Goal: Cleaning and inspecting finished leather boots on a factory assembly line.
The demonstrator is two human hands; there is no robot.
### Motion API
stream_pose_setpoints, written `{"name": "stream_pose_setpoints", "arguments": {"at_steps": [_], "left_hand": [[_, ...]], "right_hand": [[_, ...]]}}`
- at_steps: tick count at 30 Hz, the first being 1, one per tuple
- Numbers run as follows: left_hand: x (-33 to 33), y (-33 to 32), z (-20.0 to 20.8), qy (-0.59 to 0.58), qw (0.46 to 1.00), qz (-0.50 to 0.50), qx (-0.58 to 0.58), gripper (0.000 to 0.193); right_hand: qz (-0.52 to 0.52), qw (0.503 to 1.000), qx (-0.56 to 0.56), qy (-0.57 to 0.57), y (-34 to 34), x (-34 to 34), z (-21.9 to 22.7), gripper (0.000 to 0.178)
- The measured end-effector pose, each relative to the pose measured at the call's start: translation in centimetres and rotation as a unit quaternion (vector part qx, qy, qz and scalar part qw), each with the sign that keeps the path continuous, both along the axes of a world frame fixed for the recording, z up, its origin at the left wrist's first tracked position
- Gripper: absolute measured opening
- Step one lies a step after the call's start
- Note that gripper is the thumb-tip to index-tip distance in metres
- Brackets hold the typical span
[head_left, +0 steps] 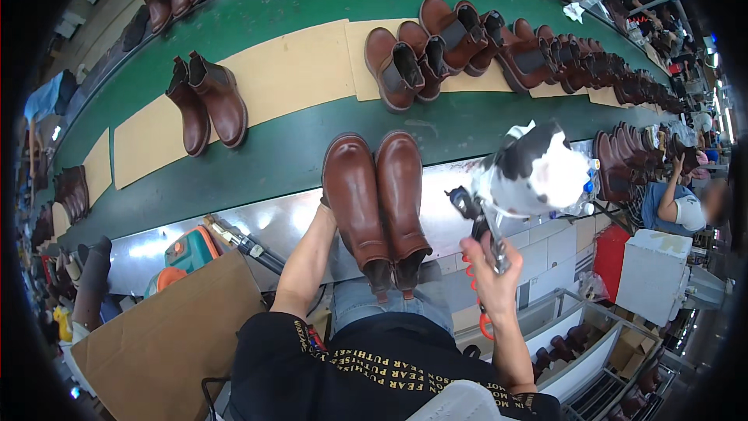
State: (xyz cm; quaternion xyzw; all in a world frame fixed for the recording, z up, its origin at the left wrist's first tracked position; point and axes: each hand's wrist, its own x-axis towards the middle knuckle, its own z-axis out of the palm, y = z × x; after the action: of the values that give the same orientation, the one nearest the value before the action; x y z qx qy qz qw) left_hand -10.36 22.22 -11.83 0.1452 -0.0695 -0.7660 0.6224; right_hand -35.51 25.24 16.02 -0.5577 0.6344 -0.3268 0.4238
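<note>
A pair of brown leather ankle boots is in front of me, toes pointing away and shafts toward my lap, reaching over the metal edge of the bench. My left hand supports them from the left and below; its fingers are hidden behind the left boot. To the right of the boots, my right hand is closed around the handle of a metal spray gun. A cup wrapped in a black-and-white spotted cover sits on the gun. A red coiled hose hangs below it.
Beyond lies a green conveyor belt with cardboard sheets and rows of brown boots. A large cardboard box stands at my left. On the right are a rack, a white box and a seated person.
</note>
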Motion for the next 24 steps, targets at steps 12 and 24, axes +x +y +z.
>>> {"name": "stream_pose_setpoints", "arguments": {"at_steps": [12,24], "left_hand": [[-0.2,-0.5,-0.1,-0.006,1.0,0.017,0.016,0.025],[0.0,0.4,0.1,-0.025,0.999,0.019,0.027,0.025]], "right_hand": [[0.024,0.999,0.033,0.0,-1.6,-0.1,-0.4,0.024],[-0.014,0.999,0.041,-0.013,-1.5,0.0,-3.3,0.026]]}}
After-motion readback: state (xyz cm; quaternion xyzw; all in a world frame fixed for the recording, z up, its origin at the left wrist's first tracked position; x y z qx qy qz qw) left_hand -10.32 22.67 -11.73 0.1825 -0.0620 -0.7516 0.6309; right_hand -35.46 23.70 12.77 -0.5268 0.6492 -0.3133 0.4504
